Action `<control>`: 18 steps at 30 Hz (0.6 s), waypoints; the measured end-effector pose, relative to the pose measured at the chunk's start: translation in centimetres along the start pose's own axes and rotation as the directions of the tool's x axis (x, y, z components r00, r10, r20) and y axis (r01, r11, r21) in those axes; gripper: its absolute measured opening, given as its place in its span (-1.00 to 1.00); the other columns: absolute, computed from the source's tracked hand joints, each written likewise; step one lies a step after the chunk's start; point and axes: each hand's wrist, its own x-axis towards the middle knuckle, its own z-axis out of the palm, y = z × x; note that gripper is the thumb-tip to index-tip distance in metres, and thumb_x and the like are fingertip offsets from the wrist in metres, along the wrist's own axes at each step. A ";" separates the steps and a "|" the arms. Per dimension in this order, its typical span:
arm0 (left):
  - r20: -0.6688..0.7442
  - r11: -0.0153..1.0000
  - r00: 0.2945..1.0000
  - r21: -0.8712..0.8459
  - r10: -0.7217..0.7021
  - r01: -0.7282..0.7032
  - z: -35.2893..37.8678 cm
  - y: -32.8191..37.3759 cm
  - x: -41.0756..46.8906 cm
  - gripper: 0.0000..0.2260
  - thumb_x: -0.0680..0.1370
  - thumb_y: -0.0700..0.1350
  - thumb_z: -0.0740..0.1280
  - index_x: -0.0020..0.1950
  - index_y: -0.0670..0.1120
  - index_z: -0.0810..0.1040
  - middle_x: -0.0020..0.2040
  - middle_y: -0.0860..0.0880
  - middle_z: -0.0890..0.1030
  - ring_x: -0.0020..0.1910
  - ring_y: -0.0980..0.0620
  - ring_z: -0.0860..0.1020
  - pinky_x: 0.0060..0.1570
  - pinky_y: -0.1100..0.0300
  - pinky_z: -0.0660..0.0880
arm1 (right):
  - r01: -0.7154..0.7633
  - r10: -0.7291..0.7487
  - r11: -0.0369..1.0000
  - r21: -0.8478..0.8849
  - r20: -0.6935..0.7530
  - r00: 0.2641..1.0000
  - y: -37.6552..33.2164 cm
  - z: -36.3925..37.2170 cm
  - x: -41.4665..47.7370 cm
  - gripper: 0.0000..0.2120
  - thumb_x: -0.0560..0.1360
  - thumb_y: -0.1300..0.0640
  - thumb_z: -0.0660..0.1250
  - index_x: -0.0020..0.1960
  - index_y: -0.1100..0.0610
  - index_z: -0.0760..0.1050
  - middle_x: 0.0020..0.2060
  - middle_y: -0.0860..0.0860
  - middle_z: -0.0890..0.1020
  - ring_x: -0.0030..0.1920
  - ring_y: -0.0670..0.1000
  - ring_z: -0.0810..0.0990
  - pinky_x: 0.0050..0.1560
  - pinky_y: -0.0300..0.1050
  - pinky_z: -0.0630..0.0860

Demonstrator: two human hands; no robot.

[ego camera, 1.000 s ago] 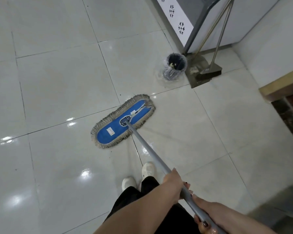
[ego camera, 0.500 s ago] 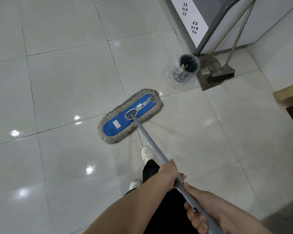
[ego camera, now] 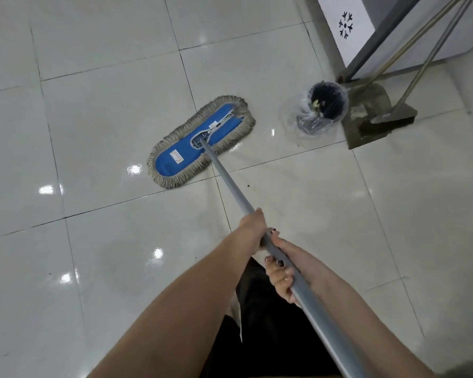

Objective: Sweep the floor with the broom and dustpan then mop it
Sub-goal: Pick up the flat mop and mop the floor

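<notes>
A flat blue mop head (ego camera: 200,141) with a grey fringe lies on the glossy white tiled floor (ego camera: 107,110). Its grey metal handle (ego camera: 230,184) runs down and right toward me. My left hand (ego camera: 253,227) grips the handle higher up the shaft, and my right hand (ego camera: 284,274) grips it just below, fingers curled round it. The broom (ego camera: 391,118) and the metal dustpan (ego camera: 366,113) lean against the cabinet at the upper right, apart from the mop.
A small dark bin lined with a clear bag (ego camera: 322,110) stands right of the mop head, beside the dustpan. A white cabinet with snowflake marks (ego camera: 347,25) fills the upper right corner. A small dark speck (ego camera: 248,184) lies on the tile near the handle.
The mop head has slid forward and to the right, closer to the bin. Both hands kept their grip on the handle and reached further forward.
</notes>
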 end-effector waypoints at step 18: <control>0.020 0.998 0.998 0.022 0.060 -0.060 -0.3 4.0 -0.9 -0.74 0.63 0.10 0.09 0.02 -0.11 0.26 -0.36 -0.04 0.47 -0.69 0.15 0.46 -0.63 0.38 0.39 | 0.047 -0.045 0.997 -0.056 0.045 0.998 -3.2 1.6 0.5 -0.57 0.45 -0.27 0.30 -0.32 0.07 0.33 -0.65 -0.08 0.40 -0.73 -0.18 0.34 -0.72 -0.38 0.30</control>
